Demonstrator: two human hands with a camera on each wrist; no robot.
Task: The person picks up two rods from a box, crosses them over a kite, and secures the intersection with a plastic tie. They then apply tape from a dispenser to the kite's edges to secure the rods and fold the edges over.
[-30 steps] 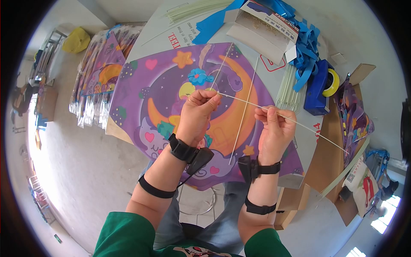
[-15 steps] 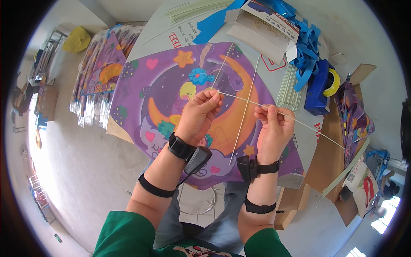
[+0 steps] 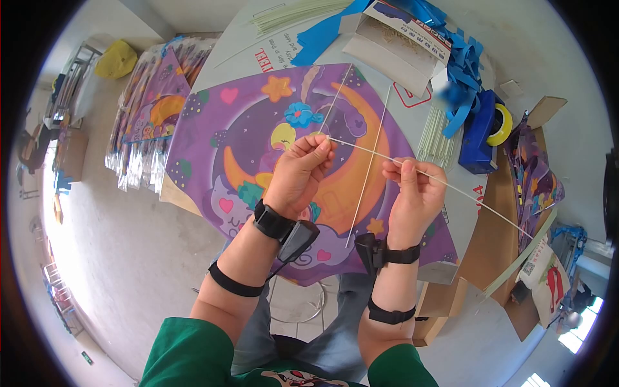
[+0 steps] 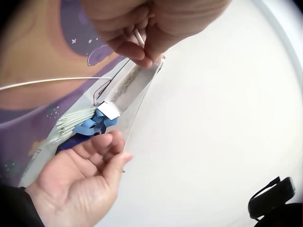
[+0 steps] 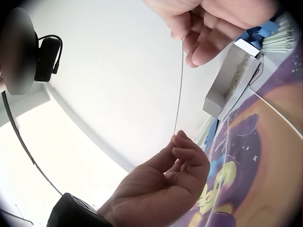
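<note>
The person sits at the near edge of the bench (image 3: 222, 80), both hands raised over a purple printed cloth (image 3: 196, 138). Between them they have a thin white rod (image 3: 361, 149), held up off the cloth. The left hand (image 3: 300, 173) pinches it right at one end, thumb against fingers; the right hand (image 3: 416, 197) pinches it farther along, and the rest of the rod runs out past the bench's right edge. Two more thin rods (image 3: 361, 193) lie across the cloth, one passing between the hands, the other running from the cloth's far corner towards the left hand. Up by the far right corner there's an open box (image 3: 394, 55) with blue strips (image 3: 465, 71) heaped beside it. Nearer, along the right edge, a bundle of pale sticks (image 3: 438, 138) lies next to a blue tape dispenser (image 3: 474, 145).
</note>
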